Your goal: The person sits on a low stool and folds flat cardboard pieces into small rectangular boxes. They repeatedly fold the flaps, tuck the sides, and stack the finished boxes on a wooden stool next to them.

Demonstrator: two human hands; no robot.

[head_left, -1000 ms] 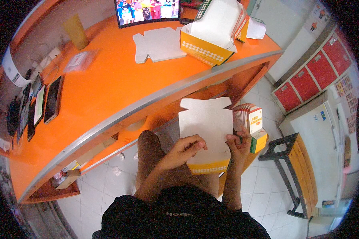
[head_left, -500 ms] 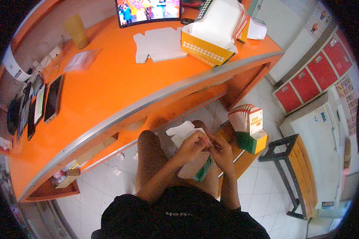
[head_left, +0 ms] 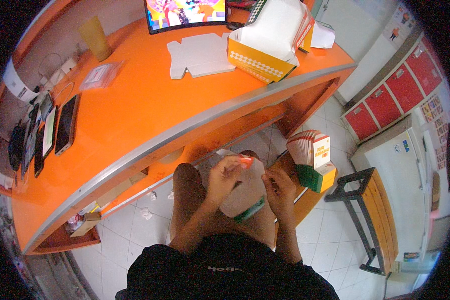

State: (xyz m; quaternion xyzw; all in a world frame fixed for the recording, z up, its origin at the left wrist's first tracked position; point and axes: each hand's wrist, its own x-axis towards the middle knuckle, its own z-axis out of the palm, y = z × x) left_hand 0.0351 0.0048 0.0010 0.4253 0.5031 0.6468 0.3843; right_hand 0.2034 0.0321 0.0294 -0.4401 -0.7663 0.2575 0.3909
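A partly folded paper carton (head_left: 245,195), pale grey with a green band, rests on my lap between my hands. My left hand (head_left: 223,176) is closed on its far left part, beside a small red piece (head_left: 245,161) that looks like a printed flap. At the carton's right edge is my right hand (head_left: 280,187), its fingers bent and pressed together; whether they grip the edge is unclear. To the right, a nested stack of folded cartons (head_left: 307,155), white, red, green and yellow, stands on a wooden bench (head_left: 305,212).
The orange counter (head_left: 130,115) curves ahead, holding flat carton blanks (head_left: 202,55), yellow folded cartons (head_left: 260,60), a screen (head_left: 187,12), a yellow cup (head_left: 96,40) and phones (head_left: 67,122). A wooden stool (head_left: 377,215) stands right. Crumpled scraps (head_left: 146,213) lie on the floor.
My hands have come apart: the left moved left and the right slightly right. The red piece now shows by my left hand, and the carton has turned a little.
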